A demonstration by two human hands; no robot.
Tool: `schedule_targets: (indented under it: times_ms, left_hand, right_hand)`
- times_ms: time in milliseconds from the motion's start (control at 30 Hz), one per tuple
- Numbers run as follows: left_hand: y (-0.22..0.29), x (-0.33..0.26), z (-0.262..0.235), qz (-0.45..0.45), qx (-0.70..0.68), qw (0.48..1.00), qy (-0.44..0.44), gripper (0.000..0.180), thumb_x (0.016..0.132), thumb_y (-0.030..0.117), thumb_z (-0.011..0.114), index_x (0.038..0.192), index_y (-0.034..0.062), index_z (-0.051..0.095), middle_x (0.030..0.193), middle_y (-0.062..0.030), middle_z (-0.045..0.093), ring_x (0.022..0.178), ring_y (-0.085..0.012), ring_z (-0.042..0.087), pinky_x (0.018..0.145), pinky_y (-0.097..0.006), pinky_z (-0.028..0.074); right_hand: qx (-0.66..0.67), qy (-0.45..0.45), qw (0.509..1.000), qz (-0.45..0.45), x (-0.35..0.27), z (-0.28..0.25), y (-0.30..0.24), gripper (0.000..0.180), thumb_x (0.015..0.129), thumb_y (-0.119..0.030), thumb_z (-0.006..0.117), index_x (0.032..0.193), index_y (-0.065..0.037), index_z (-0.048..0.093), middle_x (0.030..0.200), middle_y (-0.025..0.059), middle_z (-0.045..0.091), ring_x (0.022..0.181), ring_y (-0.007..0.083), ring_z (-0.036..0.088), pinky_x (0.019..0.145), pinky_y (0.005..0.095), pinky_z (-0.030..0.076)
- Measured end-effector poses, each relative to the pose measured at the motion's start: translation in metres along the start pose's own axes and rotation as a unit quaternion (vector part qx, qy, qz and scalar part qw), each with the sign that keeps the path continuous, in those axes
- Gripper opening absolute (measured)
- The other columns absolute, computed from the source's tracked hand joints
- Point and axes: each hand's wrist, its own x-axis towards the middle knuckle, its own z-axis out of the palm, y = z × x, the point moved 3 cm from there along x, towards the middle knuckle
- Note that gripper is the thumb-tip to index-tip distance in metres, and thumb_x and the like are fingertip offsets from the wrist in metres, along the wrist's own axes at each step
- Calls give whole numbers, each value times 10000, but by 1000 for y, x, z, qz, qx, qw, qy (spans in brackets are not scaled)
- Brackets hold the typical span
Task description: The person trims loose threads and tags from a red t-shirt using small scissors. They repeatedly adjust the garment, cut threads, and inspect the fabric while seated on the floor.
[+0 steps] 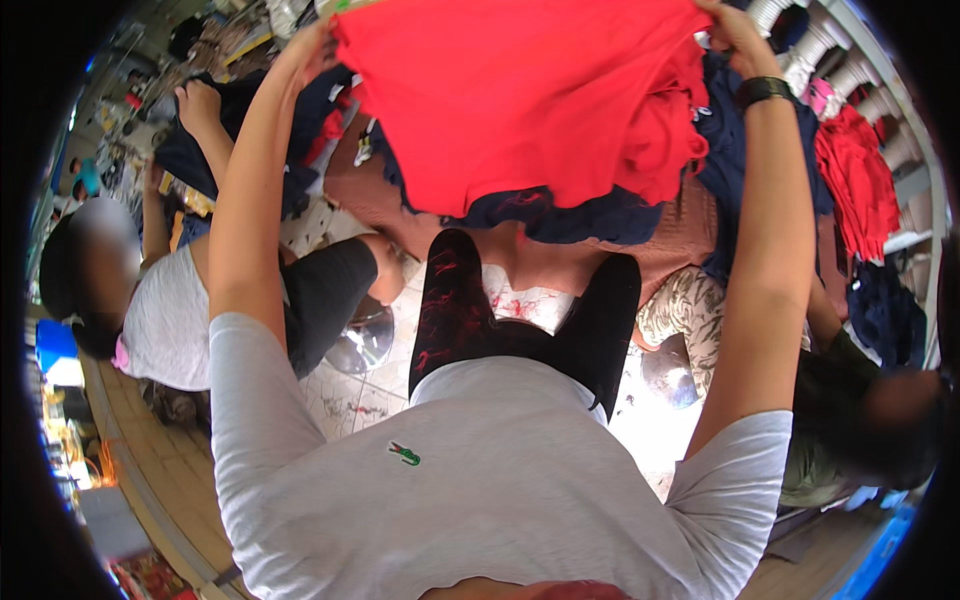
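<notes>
- Red cloth [510, 110]: spread between both hands at the top of the view, over the surface [690, 218]; lower edge uneven, draped in front of a navy cloth [600, 222].
- Left hand [318, 52]: fingers closed on the cloth's left upper corner. Right hand [733, 38]: clamped on the right upper corner, partly cut off by the dark rim of the view.
- Handling (judged): light, soft, limp, not fragile; likely to sag wherever unsupported. Folds bunch on the right side, the middle lies smoother.
- Hold (judged): the two far corners, as now, suit it; fingertip pinches should do, with tension kept even.
- Edges: the surface's near edge runs just beyond the wearer's knees [455, 290]; navy cloth lies close to it.
- Room: left side limited by a co-worker's hand [200, 105] on dark cloth [190, 150]; right side by a navy pile [722, 140] beside the forearm, with another red cloth [860, 185] farther out. Clearance above: cannot tell.
</notes>
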Motion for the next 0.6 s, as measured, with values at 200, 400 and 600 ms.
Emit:
schedule_targets:
  times_ms: [200,400,600]
  left_hand:
    - [74,4,-15,98,-109,989,37,292,945,94,534,1204,-10,622,1075,-112,686,962,-188,655,852,-319,535]
    - [156,-37,-50,352,365,814,284,289,964,202,579,1127,-24,654,1039,-149,732,951,-239,696,850,-353,531]
    - [209,-77,-41,91,166,946,263,262,983,175,566,1125,-28,652,1025,-162,731,998,-233,699,851,-377,553]
  right_hand:
    - [168,60,976,-128,-72,16,-89,314,951,-373,663,750,-172,528,516,-67,395,378,72,298,378,264,181]
    - [195,84,955,-209,-88,13,-140,349,941,-397,673,705,-189,521,489,-76,369,374,77,285,394,273,172]
    - [159,41,962,-219,-67,-4,-159,397,967,-405,640,658,-194,508,497,-86,371,386,77,272,413,278,170]
